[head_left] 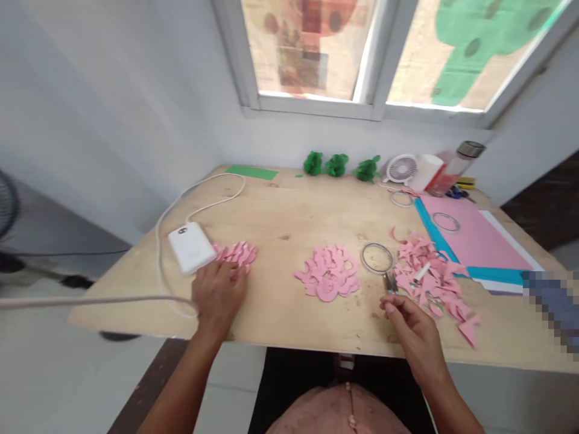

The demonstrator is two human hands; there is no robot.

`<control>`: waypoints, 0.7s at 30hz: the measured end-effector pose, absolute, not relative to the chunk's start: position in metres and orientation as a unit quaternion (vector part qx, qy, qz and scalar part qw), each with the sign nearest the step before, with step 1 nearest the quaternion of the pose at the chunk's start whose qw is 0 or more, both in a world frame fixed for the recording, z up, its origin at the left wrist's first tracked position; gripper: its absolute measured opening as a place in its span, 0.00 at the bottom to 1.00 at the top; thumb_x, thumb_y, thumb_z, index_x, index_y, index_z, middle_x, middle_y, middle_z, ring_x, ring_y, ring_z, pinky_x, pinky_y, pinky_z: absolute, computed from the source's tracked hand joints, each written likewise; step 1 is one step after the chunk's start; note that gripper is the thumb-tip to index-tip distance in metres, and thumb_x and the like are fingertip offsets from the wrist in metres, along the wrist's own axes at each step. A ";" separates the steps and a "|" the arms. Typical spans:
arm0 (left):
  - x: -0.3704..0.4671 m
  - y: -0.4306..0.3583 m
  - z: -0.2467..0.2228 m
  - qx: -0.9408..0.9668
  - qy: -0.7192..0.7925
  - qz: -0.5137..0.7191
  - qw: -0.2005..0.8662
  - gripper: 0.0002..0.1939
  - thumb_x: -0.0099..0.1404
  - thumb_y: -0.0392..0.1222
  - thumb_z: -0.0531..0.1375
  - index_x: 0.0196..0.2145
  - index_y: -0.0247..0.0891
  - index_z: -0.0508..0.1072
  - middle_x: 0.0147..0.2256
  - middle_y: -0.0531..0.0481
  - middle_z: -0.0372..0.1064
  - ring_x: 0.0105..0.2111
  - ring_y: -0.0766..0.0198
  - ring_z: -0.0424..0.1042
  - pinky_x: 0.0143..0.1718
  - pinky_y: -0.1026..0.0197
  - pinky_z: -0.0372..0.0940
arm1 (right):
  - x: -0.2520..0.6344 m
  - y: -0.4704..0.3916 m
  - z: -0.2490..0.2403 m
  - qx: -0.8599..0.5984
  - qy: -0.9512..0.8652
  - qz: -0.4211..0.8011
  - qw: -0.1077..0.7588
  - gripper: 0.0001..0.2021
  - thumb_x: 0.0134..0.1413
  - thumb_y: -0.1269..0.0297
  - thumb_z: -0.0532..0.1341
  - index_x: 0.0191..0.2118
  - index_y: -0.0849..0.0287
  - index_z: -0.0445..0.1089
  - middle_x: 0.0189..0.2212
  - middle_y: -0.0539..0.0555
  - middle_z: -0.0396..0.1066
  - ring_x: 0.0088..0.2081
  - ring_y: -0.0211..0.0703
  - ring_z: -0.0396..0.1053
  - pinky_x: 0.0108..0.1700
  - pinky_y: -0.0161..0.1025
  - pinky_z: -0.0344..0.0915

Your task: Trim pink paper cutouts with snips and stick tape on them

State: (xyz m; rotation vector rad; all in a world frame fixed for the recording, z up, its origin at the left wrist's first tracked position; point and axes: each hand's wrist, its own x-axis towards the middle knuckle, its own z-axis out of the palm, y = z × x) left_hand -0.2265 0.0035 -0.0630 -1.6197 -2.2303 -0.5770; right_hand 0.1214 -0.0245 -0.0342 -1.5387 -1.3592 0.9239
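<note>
Beside the white power bank [190, 247], my left hand [218, 298] rests on the table, its bent fingers closed at the near edge of a row of pink cut pieces [242, 252]. My right hand [414, 328] is at the front right, thumb and fingers pinched together; what lies between them is too small to tell. A small metal tool [389, 283] lies just beyond these fingertips. Between my hands is a pile of wavy pink cutouts [329, 274]. A metal ring [377, 258] sits to its right, next to a heap of pink scraps [429, 271].
Three green paper shapes [336, 164], a small fan [401, 169] and a bottle [456, 167] stand along the back. Pink and blue sheets [479, 235] lie at the right, with another ring [446, 222] on top. A white cable [158, 241] loops at the left.
</note>
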 end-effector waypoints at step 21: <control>-0.043 -0.024 -0.053 -0.750 -0.547 -0.366 -0.063 0.08 0.60 0.30 0.53 0.32 0.38 0.70 0.31 0.47 0.71 0.34 0.57 0.67 0.36 0.55 0.62 | 0.166 0.028 -0.041 -0.633 -0.751 0.001 0.187 0.09 0.52 0.59 0.59 0.34 0.58 0.70 0.29 0.55 0.73 0.37 0.49 0.67 0.38 0.41 0.52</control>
